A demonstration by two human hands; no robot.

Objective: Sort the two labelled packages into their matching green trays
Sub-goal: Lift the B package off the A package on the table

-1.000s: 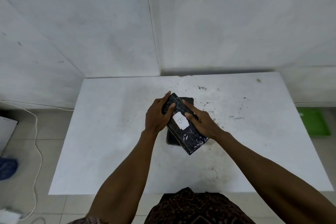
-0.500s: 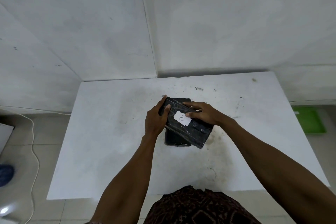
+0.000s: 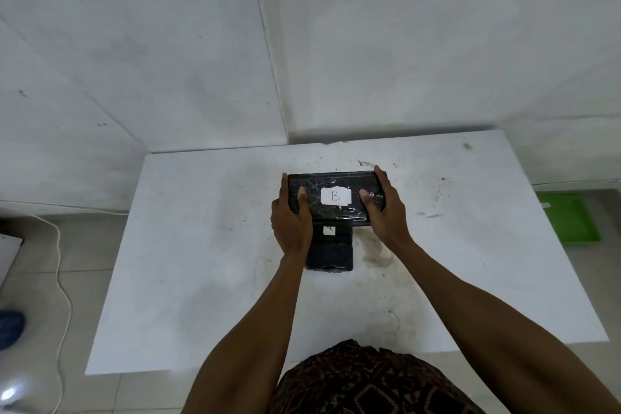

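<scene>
Gripping package B (image 3: 336, 196) at both ends with left hand (image 3: 291, 222) and right hand (image 3: 386, 212); keeping level, carrying rightward toward green tray (image 3: 571, 217).

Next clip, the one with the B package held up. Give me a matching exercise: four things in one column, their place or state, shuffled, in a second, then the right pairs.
Things:
1. package labelled B
2. second black package
3. green tray
4. white cable

Place or state:
a. on the floor, right of the table
b. lying flat on the table, label partly hidden
c. trailing along the floor, left of the table
d. gripped at both ends, left hand and right hand

Pairs: 1-d, 2-b, 3-a, 4-c
</scene>
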